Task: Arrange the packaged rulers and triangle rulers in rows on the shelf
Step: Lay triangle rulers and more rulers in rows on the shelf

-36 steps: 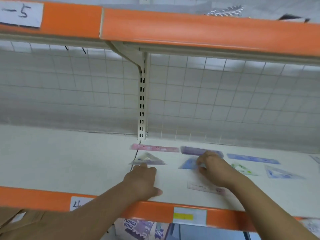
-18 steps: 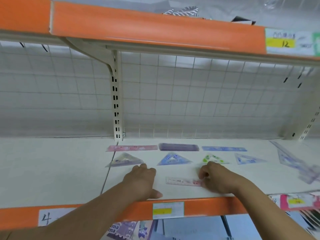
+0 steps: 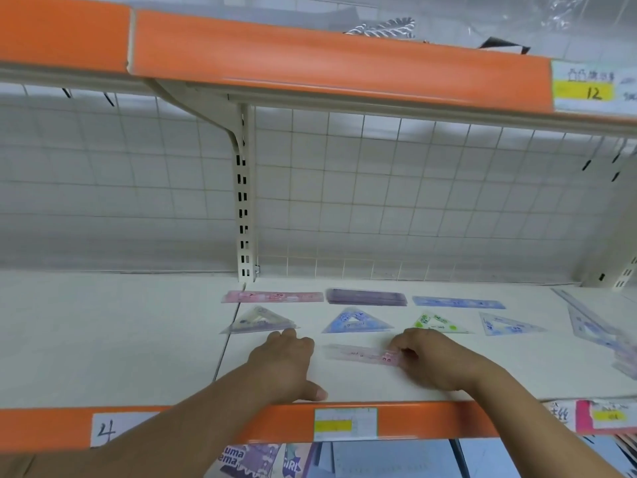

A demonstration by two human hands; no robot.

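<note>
On the white shelf (image 3: 113, 339) lie three straight rulers in a back row: pink (image 3: 272, 297), purple stack (image 3: 366, 297), blue (image 3: 458, 302). In front is a row of triangle rulers: clear (image 3: 258, 321), blue (image 3: 355, 321), green (image 3: 436, 323), pale blue (image 3: 506, 324). A pale pink ruler (image 3: 358, 353) lies nearer the front. My right hand (image 3: 437, 360) pinches its right end. My left hand (image 3: 282, 363) rests on the shelf, fingers bent, just below the clear triangle, holding nothing.
A loose pile of clear rulers and triangles (image 3: 599, 329) lies at the shelf's right end. The orange front lip (image 3: 241, 426) carries price labels. An upper orange shelf (image 3: 310, 53) hangs overhead. A slotted upright (image 3: 244, 208) and wire-grid back panel stand behind.
My right hand came back from the blue triangle to the pale pink ruler near the front and took hold of its right end. My left hand stayed put. The view shifted.
</note>
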